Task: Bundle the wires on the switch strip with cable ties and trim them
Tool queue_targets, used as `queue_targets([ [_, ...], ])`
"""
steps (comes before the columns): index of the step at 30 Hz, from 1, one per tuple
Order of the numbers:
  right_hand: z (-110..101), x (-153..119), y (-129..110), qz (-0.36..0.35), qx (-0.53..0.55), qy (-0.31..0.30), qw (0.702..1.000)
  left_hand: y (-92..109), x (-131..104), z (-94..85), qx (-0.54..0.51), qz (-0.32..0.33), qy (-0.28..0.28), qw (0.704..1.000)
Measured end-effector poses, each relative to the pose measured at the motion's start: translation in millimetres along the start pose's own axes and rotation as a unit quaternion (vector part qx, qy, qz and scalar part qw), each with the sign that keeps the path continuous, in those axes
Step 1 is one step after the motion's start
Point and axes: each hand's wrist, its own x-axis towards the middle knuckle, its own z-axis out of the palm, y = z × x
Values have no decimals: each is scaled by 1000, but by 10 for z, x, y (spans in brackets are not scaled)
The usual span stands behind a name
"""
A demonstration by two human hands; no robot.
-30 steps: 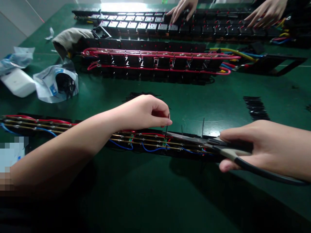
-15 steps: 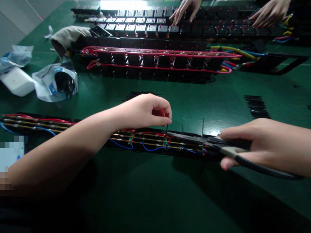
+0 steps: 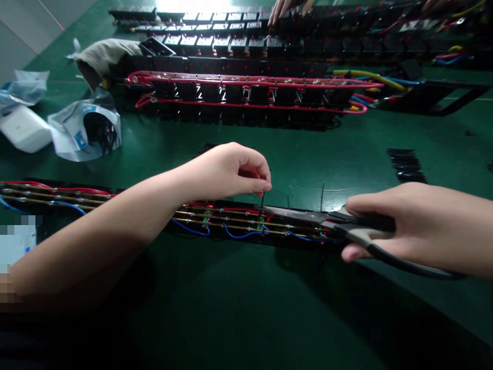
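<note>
My left hand (image 3: 242, 172) pinches the upper end of a thin black cable tie (image 3: 263, 199) that stands up from a long black strip (image 3: 234, 218) with brass rods and red and blue wires. In my right hand (image 3: 408, 226) are scissors-like cutters (image 3: 358, 236) with dark and grey handles. Their blades point left along the strip, and the tips are at the base of the pinched tie. Another black tie end (image 3: 322, 197) sticks up from the strip near the cutters' pivot.
Behind lies a black assembly with red cables (image 3: 246, 79), then further rows of black modules (image 3: 316, 46) with a person's fingers (image 3: 281, 11) on them. A plastic bag of black ties (image 3: 84, 128) and a white box (image 3: 25, 128) are left; a bundle of ties (image 3: 406, 164) lies right.
The cutters' blades have come closer together at the tie, and my right hand has shifted slightly left. The other person's hands have moved further back.
</note>
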Motion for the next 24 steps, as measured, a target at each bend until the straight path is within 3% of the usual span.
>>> queue_targets([
  [7, 32, -43, -43, 18, -100, 75, 992, 20, -19, 6, 1, 11, 14, 1000],
  [16, 91, -61, -221, 23, -50, 91, 994, 81, -54, 6, 40, 45, 22, 998],
  [24, 205, -44, -385, -2, -101, 183, 978, 101, -70, 6, 44, 64, 23, 997],
])
